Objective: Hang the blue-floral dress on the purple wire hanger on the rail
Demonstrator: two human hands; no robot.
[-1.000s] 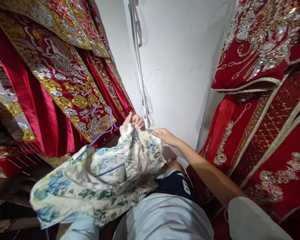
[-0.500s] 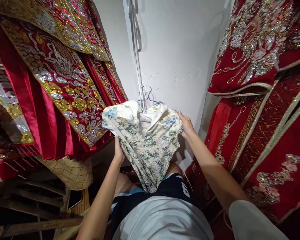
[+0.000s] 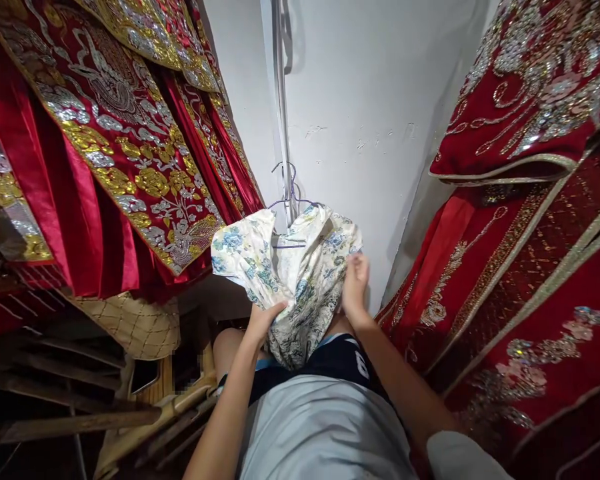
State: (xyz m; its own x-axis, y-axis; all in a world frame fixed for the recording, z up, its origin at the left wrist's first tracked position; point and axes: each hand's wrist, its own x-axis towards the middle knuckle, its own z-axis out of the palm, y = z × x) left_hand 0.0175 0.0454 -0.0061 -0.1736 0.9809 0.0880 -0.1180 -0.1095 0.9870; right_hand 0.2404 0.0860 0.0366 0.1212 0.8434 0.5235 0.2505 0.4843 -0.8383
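A cream short-sleeved blouse [image 3: 235, 250] with a blue and green floral print hangs over my lap on a thin purple hanger [image 3: 300, 200]. My left hand [image 3: 264, 323] grips the front of the blouse below the neckline, thumb on top of the cloth and the other fingers hidden beneath. By the sleeve on the right, my right hand [image 3: 355, 283] has its fingers curled and slightly blurred. Whether cloth is pinched in them cannot be made out. The neckline is open, showing the hanger's lower bar inside.
Red gowns with gold and silver embroidery hang close on the left [image 3: 145, 180] and on the right [image 3: 505, 220]. A white pole [image 3: 283, 100] runs along the pale wall [image 3: 360, 87] behind the hanger. Low on the left is a bamboo chair [image 3: 80, 423] with a phone-like object [image 3: 144, 375].
My left hand has moved from the left sleeve inward to the blouse's front. The right hand has shifted down and inward from the right sleeve. The blouse is bunched more, and the view has tilted.
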